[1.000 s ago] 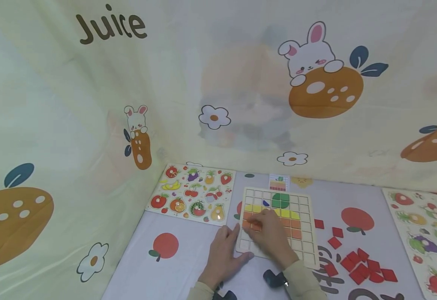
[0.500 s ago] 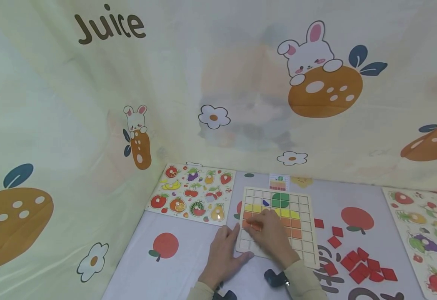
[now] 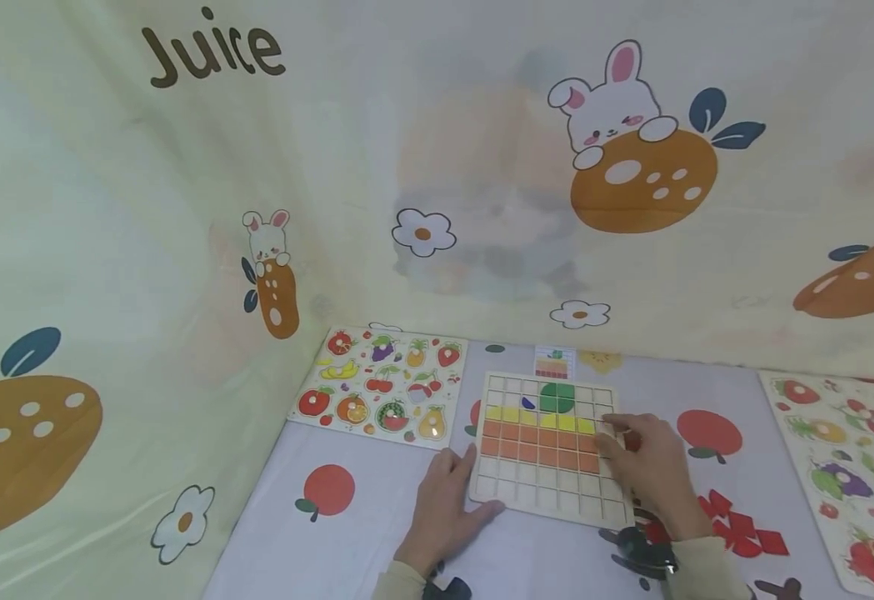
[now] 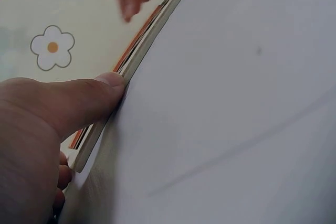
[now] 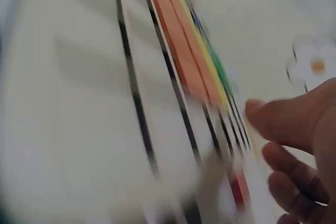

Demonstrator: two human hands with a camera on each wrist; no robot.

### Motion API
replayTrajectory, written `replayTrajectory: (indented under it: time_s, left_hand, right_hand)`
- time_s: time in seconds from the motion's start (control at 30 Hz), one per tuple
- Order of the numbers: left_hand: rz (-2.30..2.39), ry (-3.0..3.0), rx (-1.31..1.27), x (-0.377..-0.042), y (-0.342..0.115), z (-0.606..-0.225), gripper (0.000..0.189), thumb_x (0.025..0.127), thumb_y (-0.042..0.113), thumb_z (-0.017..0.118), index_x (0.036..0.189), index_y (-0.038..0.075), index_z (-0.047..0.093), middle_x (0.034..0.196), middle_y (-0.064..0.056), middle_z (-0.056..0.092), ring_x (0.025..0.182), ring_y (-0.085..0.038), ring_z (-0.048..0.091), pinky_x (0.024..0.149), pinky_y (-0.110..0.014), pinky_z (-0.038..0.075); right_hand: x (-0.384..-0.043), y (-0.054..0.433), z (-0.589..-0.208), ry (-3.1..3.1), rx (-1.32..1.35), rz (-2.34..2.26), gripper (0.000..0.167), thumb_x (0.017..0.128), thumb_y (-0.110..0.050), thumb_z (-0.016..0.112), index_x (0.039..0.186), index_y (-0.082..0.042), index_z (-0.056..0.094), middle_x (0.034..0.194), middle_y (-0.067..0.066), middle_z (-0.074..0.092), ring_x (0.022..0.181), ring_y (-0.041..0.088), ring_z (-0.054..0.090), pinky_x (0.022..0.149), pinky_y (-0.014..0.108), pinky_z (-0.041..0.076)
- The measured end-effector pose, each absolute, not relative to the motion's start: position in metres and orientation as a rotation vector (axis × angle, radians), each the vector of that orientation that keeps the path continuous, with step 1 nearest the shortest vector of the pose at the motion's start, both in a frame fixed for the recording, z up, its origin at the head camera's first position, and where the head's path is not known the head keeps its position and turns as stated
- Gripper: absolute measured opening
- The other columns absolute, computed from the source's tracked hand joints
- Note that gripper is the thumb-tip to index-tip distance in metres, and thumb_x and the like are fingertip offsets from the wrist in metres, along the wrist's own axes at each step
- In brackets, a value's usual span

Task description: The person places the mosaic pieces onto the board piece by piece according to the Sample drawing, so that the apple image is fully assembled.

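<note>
A square wooden grid board (image 3: 579,502) lies on the table, holding two rows of orange tiles (image 3: 530,446), yellow tiles (image 3: 507,414) with a gap in their row, green pieces (image 3: 557,398) and a small blue piece (image 3: 528,403). My left hand (image 3: 440,504) grips the board's near left corner, thumb (image 4: 107,85) on the front edge and fingers along the side. Over the board's right edge hovers my right hand (image 3: 654,467). Its thumb and fingers (image 5: 289,182) stand apart with nothing between them in the right wrist view.
Loose red tiles (image 3: 740,525) lie right of the board, partly hidden by the right forearm. A small picture card (image 3: 554,363) sits behind it. Fruit puzzle boards stand at left (image 3: 384,387) and far right (image 3: 849,467). A printed curtain (image 3: 481,167) rises behind.
My right hand has left the left part of the orange rows and moved right to the board's right edge, uncovering those tiles. The left hand keeps its place.
</note>
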State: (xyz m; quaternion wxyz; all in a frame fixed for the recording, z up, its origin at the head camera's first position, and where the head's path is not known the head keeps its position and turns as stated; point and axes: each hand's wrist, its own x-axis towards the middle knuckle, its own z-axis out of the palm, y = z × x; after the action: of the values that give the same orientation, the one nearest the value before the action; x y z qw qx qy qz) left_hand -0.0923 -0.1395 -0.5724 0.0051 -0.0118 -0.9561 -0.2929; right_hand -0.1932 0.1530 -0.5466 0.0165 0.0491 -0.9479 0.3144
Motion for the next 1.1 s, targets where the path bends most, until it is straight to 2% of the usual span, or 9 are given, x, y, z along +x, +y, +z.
replayTrajectory:
  time_s: [0.17,0.43,0.63,0.77,0.9,1.0,1.1]
  left_hand:
    - [-0.919,-2.992,-0.024,-0.092,-0.141,-0.569,0.092,0.089,0.056,0.081,0.161,0.013,0.046,0.102,0.009,0.04,0.091,-0.003,0.034,0.073,-0.02,0.032]
    - [-0.95,-2.995,-0.009,-0.093,-0.141,-0.571,0.092,0.088,0.056,0.081,0.162,0.015,0.045,0.102,0.009,0.039,0.091,-0.003,0.034,0.074,-0.021,0.033]
    - [-0.935,-2.987,-0.021,-0.093,-0.141,-0.574,0.091,0.088,0.056,0.081,0.161,0.014,0.046,0.102,0.009,0.039,0.092,-0.003,0.034,0.074,-0.021,0.033]
    - [-0.94,-2.985,-0.019,-0.093,-0.14,-0.574,0.091,0.088,0.056,0.081,0.162,0.015,0.046,0.102,0.009,0.039,0.093,-0.004,0.034,0.075,-0.021,0.033]
    - [-0.955,-2.99,-0.008,-0.093,-0.14,-0.574,0.092,0.088,0.057,0.081,0.162,0.017,0.046,0.103,0.01,0.038,0.092,-0.003,0.034,0.074,-0.021,0.033]
    - [-0.954,-2.999,0.0,-0.093,-0.139,-0.574,0.092,0.087,0.057,0.081,0.162,0.017,0.046,0.102,0.01,0.038,0.092,-0.003,0.034,0.074,-0.02,0.033]
    - [-0.951,-3.008,-0.003,-0.093,-0.139,-0.573,0.091,0.088,0.057,0.081,0.161,0.016,0.047,0.101,0.009,0.038,0.092,-0.003,0.034,0.074,-0.021,0.033]
  right_hand:
    - [-0.2,0.191,-0.551,-3.007,0.189,0.86,0.052,0.09,-0.02,0.083,0.135,0.002,0.069,0.128,0.03,0.065,0.103,0.04,0.058,0.083,0.056,0.053]
    - [-0.198,0.2,-0.551,-3.076,0.145,0.859,0.046,0.089,-0.02,0.085,0.129,-0.001,0.072,0.114,0.022,0.064,0.098,0.034,0.051,0.077,0.044,0.047]
    - [-0.197,0.2,-0.552,-3.059,0.079,0.913,0.045,0.089,-0.02,0.085,0.125,0.002,0.068,0.114,0.023,0.066,0.097,0.034,0.055,0.077,0.044,0.05]
    - [-0.196,0.2,-0.554,-3.025,0.072,0.974,0.037,0.093,-0.019,0.082,0.121,-0.001,0.066,0.114,0.023,0.07,0.095,0.032,0.059,0.075,0.039,0.054]
    - [-0.194,0.198,-0.553,-2.956,0.061,1.045,0.038,0.099,-0.024,0.075,0.129,-0.004,0.062,0.108,0.019,0.07,0.09,0.029,0.061,0.061,0.027,0.051]
    - [-0.193,0.195,-0.55,-2.895,0.057,1.101,0.039,0.102,-0.028,0.069,0.134,-0.007,0.061,0.105,0.017,0.069,0.089,0.029,0.062,0.055,0.026,0.05]
    - [-0.192,0.192,-0.547,-2.888,0.045,1.171,0.038,0.104,-0.032,0.066,0.136,-0.011,0.062,0.105,0.015,0.07,0.091,0.029,0.064,0.057,0.027,0.051]
